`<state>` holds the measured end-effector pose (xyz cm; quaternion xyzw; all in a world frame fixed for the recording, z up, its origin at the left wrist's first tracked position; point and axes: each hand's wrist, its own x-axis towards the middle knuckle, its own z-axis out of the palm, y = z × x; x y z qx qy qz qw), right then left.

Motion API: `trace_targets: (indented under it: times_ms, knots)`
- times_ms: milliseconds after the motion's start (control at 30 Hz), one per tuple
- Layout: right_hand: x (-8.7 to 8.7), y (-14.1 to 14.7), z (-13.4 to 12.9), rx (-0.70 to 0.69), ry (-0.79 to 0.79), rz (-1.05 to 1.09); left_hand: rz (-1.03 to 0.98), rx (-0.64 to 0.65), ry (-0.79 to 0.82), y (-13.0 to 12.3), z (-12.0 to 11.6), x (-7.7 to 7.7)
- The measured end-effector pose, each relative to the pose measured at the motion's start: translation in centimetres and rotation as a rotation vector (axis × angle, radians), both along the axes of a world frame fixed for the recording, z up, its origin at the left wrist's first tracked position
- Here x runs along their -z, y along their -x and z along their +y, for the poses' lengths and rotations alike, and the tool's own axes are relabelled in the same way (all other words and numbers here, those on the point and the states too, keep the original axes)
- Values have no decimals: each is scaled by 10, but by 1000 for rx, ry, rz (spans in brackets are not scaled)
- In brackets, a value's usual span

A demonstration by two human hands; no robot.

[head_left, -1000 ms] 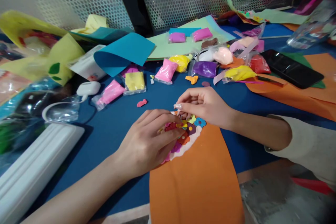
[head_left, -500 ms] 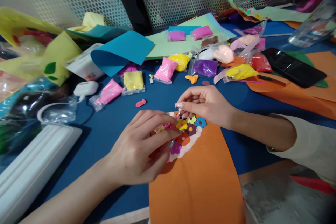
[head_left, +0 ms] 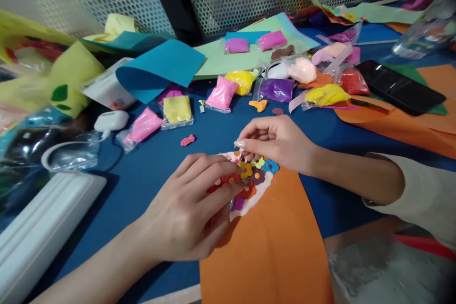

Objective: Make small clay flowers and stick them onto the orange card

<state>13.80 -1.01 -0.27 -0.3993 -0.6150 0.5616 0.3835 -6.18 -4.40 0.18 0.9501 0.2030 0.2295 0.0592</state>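
On a sheet of orange paper is a white clay patch crowded with small clay flowers, among them a blue flower, a purple flower and a yellow one. My left hand rests over the left part of the cluster, fingers apart and bent, fingertips at the red and yellow flowers; its thumb is hidden. Above the cluster's top edge, my right hand is closed in a pinch, thumb against index finger. Whatever sits in that pinch is too small to make out.
Clay packets lie behind, including a pink packet and a purple packet. A black phone lies at right. At left are a white box-like bar and a white cable. A red clay scrap lies nearby.
The view has shifted slightly. My left hand's fingers have drawn back a little, showing more of the red flowers. My right hand keeps its pinch in nearly the same place.
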Motion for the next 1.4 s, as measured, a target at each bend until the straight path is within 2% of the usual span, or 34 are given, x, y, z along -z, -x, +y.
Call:
trace_targets:
  times_ms: [367, 600, 833, 967, 1133, 1400]
  knots:
    - [1, 0, 1, -1, -36, -17, 17, 2, -31, -2, -2, -2]
    - [2, 0, 0, -6, -40, -12, 15, -98, 221, -4, -9, -8]
    - [2, 0, 0, 3, -56, -24, 61, -111, 214, -4, -14, -8]
    - [1, 0, 0, 1, -62, -40, 92, -154, 266, -7, -20, -12]
    - [2, 1, 0, 1, -66, -46, 74, -167, 234, -9, -22, -17]
    - [3, 0, 0, -5, -85, -45, 93, -189, 223, -8, -24, -13]
